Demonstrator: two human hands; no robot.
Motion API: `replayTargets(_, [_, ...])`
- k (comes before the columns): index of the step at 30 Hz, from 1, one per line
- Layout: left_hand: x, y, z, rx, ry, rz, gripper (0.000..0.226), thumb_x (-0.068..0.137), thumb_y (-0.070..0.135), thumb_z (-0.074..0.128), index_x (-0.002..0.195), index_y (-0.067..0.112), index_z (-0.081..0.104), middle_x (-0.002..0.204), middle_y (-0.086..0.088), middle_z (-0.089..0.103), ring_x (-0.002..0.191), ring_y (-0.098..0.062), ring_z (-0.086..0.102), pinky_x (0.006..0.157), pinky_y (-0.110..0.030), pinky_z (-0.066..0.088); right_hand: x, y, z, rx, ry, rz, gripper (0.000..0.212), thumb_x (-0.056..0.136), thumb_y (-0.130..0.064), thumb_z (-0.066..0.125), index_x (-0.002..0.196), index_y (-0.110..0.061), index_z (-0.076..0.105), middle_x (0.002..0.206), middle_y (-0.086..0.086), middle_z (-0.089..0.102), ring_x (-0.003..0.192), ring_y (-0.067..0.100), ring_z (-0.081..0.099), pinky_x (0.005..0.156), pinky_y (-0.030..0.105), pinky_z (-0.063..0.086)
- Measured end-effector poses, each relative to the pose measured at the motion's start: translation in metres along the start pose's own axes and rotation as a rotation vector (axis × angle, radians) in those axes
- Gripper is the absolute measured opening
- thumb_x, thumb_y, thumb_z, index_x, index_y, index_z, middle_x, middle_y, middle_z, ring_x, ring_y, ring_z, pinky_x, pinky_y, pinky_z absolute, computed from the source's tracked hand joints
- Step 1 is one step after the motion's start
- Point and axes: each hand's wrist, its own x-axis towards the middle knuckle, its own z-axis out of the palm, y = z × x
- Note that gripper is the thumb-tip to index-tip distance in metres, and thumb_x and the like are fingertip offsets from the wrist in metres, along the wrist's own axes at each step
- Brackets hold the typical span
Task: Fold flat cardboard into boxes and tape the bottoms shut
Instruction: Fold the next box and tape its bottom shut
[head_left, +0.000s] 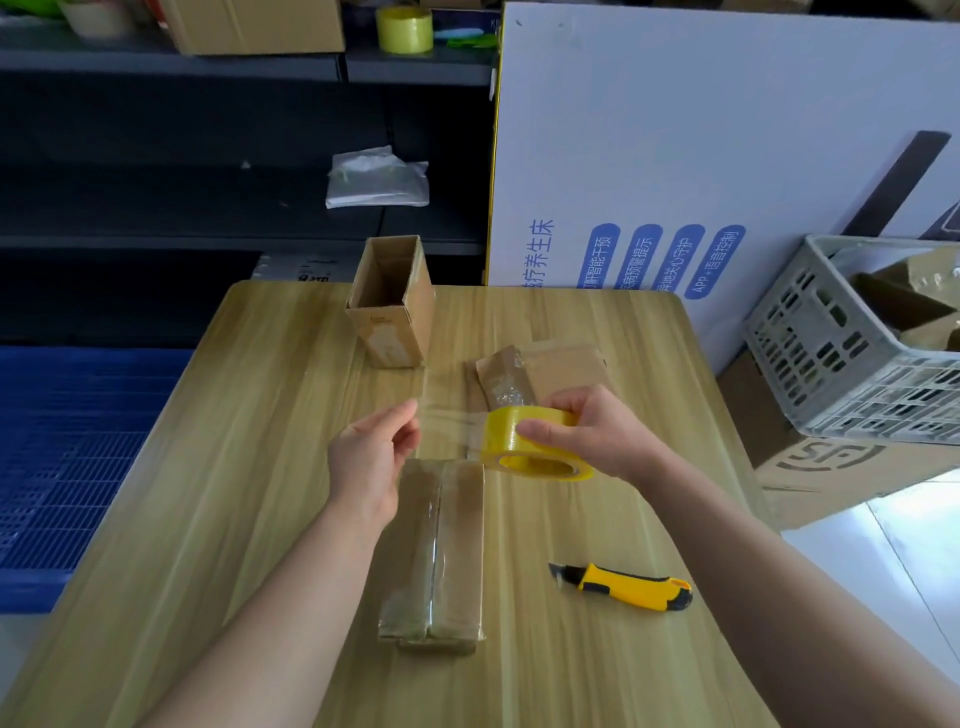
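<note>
Gripping a yellow tape roll (532, 441) above the wooden counter (234, 493), the right hand (597, 431) has its thumb on the near face of the roll and its fingers (569, 402) curled over the top. A clear strip of tape (449, 421) stretches leftward from the roll to the left hand (371, 457), whose thumb and fingertips seem to pinch the free end, though the strip is so transparent that the exact contact is hard to make out.

Just below the two hands lies a cardboard box (439, 551) with its two flaps closed and meeting along a centre seam; glossy tape already shows along that seam. To its right, well apart, rests a yellow and black utility knife (631, 587) with its blade pointing left. Farther back on the counter, an open box (392, 301) stands upright with its mouth toward the camera, and a flattened piece of cardboard (550, 371) lies behind the tape roll.

Off the counter's right edge, a grey plastic crate (831, 364) holds more cardboard, and a large white printed carton (727, 130) leans behind it.
</note>
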Motion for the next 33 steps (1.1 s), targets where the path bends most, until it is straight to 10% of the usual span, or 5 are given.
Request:
replayTargets(9, [0.008, -0.016, -0.008, 0.148, 0.223, 0.241, 0.009, 0.079, 0.015, 0.078, 0.075, 0.015, 0.070, 0.092, 0.000, 0.070, 0.082, -0.012, 0.065, 0.075, -0.020, 0.050, 0.017, 0.013, -0.005, -0.100, 0.020, 0.014, 0.057, 0.064, -0.066, 0.073, 0.069, -0.010, 0.068, 0.062, 0.001, 0.059, 0.056, 0.012, 0.054, 0.051, 0.030, 0.043])
replayTargets(14, [0.015, -0.026, -0.023, 0.164, 0.264, 0.165, 0.011, 0.077, 0.016, 0.079, 0.081, 0.011, 0.070, 0.097, -0.001, 0.069, 0.086, -0.004, 0.063, 0.068, -0.006, 0.042, 0.024, 0.021, -0.002, -0.231, 0.045, 0.067, 0.044, 0.066, -0.059, 0.078, 0.058, -0.017, 0.065, 0.057, -0.005, 0.054, 0.054, 0.011, 0.050, 0.050, 0.027, 0.039])
replayTargets(24, [0.043, -0.044, -0.073, 0.164, 0.403, -0.070, 0.018, 0.081, 0.015, 0.076, 0.092, 0.004, 0.069, 0.079, -0.006, 0.065, 0.066, -0.013, 0.054, 0.066, -0.025, 0.046, 0.029, 0.056, -0.003, -0.474, 0.078, 0.216, 0.046, 0.070, -0.057, 0.072, 0.067, -0.011, 0.067, 0.064, 0.004, 0.061, 0.064, 0.022, 0.059, 0.055, 0.030, 0.044])
replayTargets(33, [0.046, -0.038, -0.028, 0.636, -0.109, 0.117, 0.045, 0.086, 0.029, 0.070, 0.128, 0.019, 0.057, 0.120, 0.004, 0.062, 0.107, -0.006, 0.057, 0.085, -0.015, 0.041, 0.036, 0.035, 0.001, -0.160, 0.047, 0.129, 0.037, 0.073, -0.044, 0.079, 0.066, -0.010, 0.068, 0.057, 0.000, 0.052, 0.052, 0.011, 0.046, 0.052, 0.028, 0.037])
